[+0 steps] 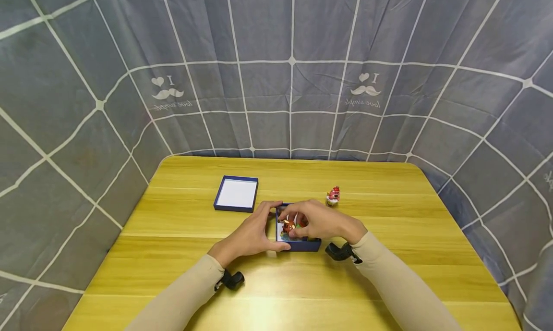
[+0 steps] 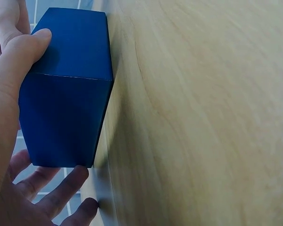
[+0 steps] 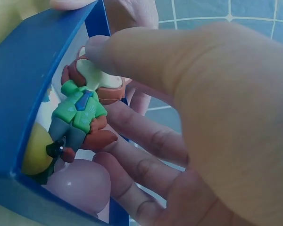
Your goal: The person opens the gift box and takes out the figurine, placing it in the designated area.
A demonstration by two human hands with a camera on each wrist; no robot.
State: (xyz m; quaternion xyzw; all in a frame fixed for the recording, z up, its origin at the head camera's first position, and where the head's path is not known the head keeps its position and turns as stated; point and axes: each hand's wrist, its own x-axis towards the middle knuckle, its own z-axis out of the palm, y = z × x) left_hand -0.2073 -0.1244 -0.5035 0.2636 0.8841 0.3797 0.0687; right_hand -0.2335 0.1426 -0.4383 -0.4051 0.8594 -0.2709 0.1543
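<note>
A blue open-topped box (image 1: pixel 304 246) stands on the table in front of me. My left hand (image 1: pixel 252 233) grips its left side, thumb at the near corner and fingers at the far one. The left wrist view shows the thumb pressed on the blue box wall (image 2: pixel 66 117). Inside the box, my right hand (image 1: pixel 323 219) pinches a fox figurine (image 3: pixel 81 106) with a green shirt and blue tie. Beside that figurine in the right wrist view are a pink rounded piece (image 3: pixel 82 184) and a yellow rounded piece (image 3: pixel 37 148), both partly hidden.
A blue box lid (image 1: pixel 235 194) with a white inside lies to the left, behind my left hand. A small pink and red figurine (image 1: pixel 332 196) stands at the right behind my right hand. Grey checked cloth (image 1: pixel 268 91) hangs around the wooden table (image 1: pixel 181 196).
</note>
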